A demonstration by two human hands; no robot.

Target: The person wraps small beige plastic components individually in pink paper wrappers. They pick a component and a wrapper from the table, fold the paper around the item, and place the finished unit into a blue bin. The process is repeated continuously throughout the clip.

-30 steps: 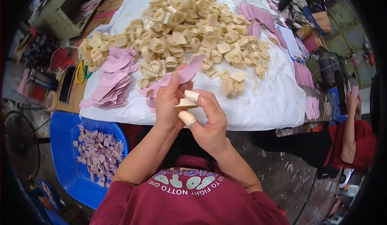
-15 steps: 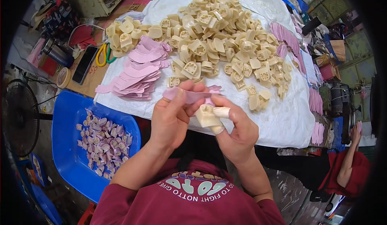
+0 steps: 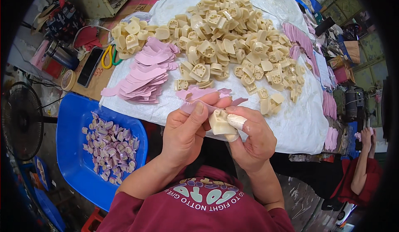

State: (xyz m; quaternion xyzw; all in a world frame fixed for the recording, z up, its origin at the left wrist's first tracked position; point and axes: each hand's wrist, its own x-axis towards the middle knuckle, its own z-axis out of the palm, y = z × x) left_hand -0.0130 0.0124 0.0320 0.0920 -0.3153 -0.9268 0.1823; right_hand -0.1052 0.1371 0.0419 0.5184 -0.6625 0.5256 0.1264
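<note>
White sheeting (image 3: pixel 305 134) is bearing a heap of cream parts (image 3: pixel 232 36); by the near edge, the left hand (image 3: pixel 183 134) and right hand (image 3: pixel 255 142) are gripping a pink strip (image 3: pixel 188 107) and cream block (image 3: pixel 220 124) respectively. Fitting is apparently proceeding, the next move calling for careful alignment.

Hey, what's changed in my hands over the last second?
Your left hand brought the pink strip down beside the cream block; your right hand turned the block so its hollowed end shows. Neither was let go. The cream pile and blue tub stayed put.

The printed maroon T-shirt (image 3: pixel 199 215) has short sleeves; finger covers (image 3: pixel 236 121) are pale.
</note>
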